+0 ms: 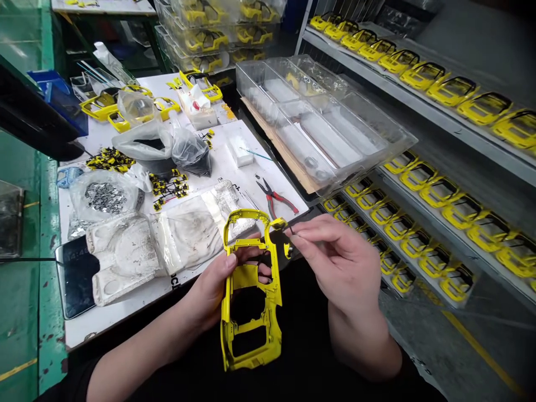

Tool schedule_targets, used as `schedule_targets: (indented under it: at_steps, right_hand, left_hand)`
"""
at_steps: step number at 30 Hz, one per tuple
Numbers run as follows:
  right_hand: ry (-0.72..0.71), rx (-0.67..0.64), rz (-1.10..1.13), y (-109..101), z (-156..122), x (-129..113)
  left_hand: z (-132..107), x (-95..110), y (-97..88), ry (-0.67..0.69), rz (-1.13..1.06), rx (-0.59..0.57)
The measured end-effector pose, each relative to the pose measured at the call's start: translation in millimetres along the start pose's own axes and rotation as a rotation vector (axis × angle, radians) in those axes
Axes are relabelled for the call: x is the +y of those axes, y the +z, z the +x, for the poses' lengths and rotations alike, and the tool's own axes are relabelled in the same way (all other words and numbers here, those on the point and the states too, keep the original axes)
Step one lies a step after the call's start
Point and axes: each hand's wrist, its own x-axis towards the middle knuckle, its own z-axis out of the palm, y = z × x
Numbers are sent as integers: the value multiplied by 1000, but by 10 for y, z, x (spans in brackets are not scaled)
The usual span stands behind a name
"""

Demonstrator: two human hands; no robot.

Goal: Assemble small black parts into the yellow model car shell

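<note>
Right now, the left hand (211, 290) grips a yellow plastic car body frame (245, 276), and the right hand (339, 262) pinches a thin dark bit (290, 228) at its top corner.

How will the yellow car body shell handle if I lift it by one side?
The yellow car body shell in the left hand will probably feel light and fairly stiff, judging by its thin moulded walls. Its slim pillars around the window openings look fragile under twisting.
</note>
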Motion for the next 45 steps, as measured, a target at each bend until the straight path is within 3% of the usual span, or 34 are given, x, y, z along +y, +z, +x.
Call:
schedule_targets:
  at_steps: [12, 17, 26, 30, 37, 45]
  right_hand:
    - [4, -23, 512, 222, -87, 71]
    - [7, -61, 551, 298, -131, 115]
    - [-7, -98, 557, 394, -145, 80]
    - [83, -94, 593, 431, -181, 97]
    - [336, 87, 444, 509, -198, 126]
    - [499, 91, 459, 529, -245, 168]
  left_hand:
    - [-89, 61, 191, 100, 141, -94]
    - [-91, 181, 306, 170, 158, -43]
    - [-155, 328, 396, 59, 158, 107]
    - [-148, 275, 377, 57, 111, 138]
    - [-72, 217, 344, 39, 35, 177]
    - [-42, 163, 277, -33, 5, 229]
